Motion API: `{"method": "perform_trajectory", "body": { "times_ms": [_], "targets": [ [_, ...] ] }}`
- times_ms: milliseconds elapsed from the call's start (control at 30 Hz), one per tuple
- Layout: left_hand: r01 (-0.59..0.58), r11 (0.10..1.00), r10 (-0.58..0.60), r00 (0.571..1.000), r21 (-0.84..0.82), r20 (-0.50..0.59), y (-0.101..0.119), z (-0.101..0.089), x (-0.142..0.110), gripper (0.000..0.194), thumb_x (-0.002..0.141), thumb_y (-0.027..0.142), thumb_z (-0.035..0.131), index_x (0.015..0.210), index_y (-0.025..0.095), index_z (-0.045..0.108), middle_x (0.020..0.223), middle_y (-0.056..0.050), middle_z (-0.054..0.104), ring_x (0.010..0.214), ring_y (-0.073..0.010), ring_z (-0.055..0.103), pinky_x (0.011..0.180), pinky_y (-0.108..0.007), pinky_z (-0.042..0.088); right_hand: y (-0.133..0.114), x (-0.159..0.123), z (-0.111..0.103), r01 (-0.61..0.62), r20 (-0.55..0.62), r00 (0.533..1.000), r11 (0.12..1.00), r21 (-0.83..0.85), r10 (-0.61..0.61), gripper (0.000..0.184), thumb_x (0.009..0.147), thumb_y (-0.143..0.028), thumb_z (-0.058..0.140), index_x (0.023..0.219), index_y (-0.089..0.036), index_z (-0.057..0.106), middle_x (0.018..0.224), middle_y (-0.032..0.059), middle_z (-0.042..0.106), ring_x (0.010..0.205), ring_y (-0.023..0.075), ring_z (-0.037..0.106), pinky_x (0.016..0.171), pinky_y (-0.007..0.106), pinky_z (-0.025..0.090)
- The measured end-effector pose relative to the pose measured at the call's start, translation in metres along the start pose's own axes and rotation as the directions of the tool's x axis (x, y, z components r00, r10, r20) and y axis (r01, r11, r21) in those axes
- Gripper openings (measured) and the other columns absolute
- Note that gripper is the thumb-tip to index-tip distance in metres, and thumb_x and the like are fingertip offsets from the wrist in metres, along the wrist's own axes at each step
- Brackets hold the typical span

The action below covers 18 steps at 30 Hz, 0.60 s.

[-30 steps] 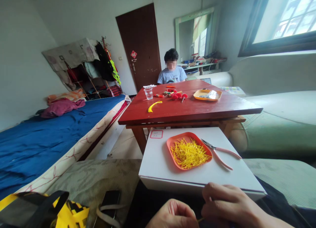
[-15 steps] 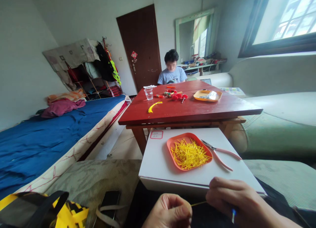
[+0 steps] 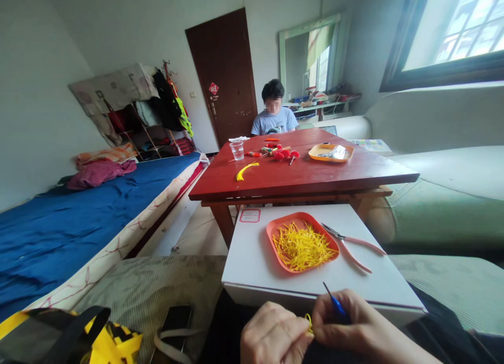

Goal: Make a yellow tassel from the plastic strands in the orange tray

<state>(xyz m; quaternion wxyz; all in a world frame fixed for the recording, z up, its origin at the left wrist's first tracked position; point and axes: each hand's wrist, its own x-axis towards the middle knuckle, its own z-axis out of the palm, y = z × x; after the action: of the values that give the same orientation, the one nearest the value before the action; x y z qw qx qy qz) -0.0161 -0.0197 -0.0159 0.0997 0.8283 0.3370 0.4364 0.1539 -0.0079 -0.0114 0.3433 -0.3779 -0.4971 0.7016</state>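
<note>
My left hand [image 3: 273, 332] is closed, its fingertips pinching a thin yellow strand [image 3: 308, 320] that curls into a small loop. Right beside it, my right hand [image 3: 352, 322] is closed round a small tool with a blue handle [image 3: 338, 307] and a thin dark shaft pointing up and left. Its thumb and fingertip also meet the strand near the loop. Just beyond the hands, an orange-red tray [image 3: 271, 243] of short yellow strands [image 3: 301, 248] sits on a white box [image 3: 248, 259]. Pliers [image 3: 354, 243] with pink handles lie to the tray's right, jaws pointing up-left.
Past the box stands a red table [image 3: 212, 183] with a plastic cup [image 3: 237, 150], a yellow bundle [image 3: 246, 170], red-handled tools [image 3: 281, 154] and a yellow tray [image 3: 349, 156]. A person [image 3: 274, 114] sits behind it. A phone [image 3: 175, 324] and a black-yellow bag [image 3: 114, 345] lie at lower left.
My hands have come together. The strand, stretched between them before, now forms a small loop. The blue tool in my right hand has swung upward, its shaft now showing.
</note>
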Motion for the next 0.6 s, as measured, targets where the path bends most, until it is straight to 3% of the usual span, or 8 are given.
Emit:
{"method": "perform_trajectory", "body": {
  "times_ms": [100,233,433,533,600],
  "targets": [
    [-0.221,0.97,0.215,0.974,0.096,0.072,-0.007,-0.005,0.001,0.01,0.074,0.012,0.059,0.082,0.012,0.066,0.06,-0.008,0.067,0.055,-0.0157,0.058,0.055,-0.023,0.048,0.0,0.0,-0.001,-0.068,0.028,0.997,0.993,0.092,0.065,0.021,0.057,-0.03,0.07,0.057,-0.014,0.056,0.045,-0.0071,0.043,0.042,0.005,0.028,0.041,0.02,0.019],
    [-0.363,0.905,0.34,0.93,0.222,0.136,-0.008,-0.011,0.009,0.01,0.077,0.013,0.055,0.077,0.013,0.065,0.054,-0.005,0.065,0.05,-0.0146,0.057,0.05,-0.024,0.047,-0.004,-0.002,0.001,-0.137,0.053,0.99,0.984,0.114,0.132,0.013,0.057,-0.024,0.065,0.056,-0.015,0.056,0.041,-0.0093,0.04,0.036,0.003,0.022,0.036,0.02,0.012],
    [-0.486,0.818,0.418,0.87,0.308,0.263,-0.007,-0.011,0.014,0.016,0.076,0.004,0.052,0.07,0.013,0.064,0.049,-0.002,0.061,0.047,-0.013,0.054,0.047,-0.024,0.042,-0.006,0.001,0.001,-0.188,0.078,0.98,0.977,0.101,0.181,0.009,0.054,-0.02,0.063,0.054,-0.015,0.056,0.035,-0.0112,0.036,0.032,0.0023,0.021,0.033,0.019,0.01],
    [-0.501,0.803,0.432,0.863,0.324,0.263,-0.012,-0.006,0.01,0.022,0.077,0.002,0.047,0.069,0.014,0.065,0.048,-0.003,0.059,0.047,-0.0137,0.052,0.048,-0.026,0.04,-0.004,0.002,0.0,-0.25,0.082,0.966,0.966,0.066,0.244,0.011,0.055,-0.024,0.063,0.055,-0.016,0.055,0.033,-0.0117,0.034,0.029,0.0028,0.022,0.032,0.018,0.013],
    [-0.473,0.836,0.412,0.876,0.28,0.249,-0.013,-0.006,0.008,0.024,0.077,0.003,0.046,0.067,0.014,0.065,0.048,-0.004,0.059,0.047,-0.0143,0.051,0.048,-0.026,0.039,-0.004,-0.001,-0.001,-0.213,0.076,0.975,0.976,0.049,0.209,0.016,0.055,-0.027,0.065,0.055,-0.016,0.054,0.036,-0.0105,0.036,0.033,0.004,0.028,0.034,0.016,0.021]
  ]
}}
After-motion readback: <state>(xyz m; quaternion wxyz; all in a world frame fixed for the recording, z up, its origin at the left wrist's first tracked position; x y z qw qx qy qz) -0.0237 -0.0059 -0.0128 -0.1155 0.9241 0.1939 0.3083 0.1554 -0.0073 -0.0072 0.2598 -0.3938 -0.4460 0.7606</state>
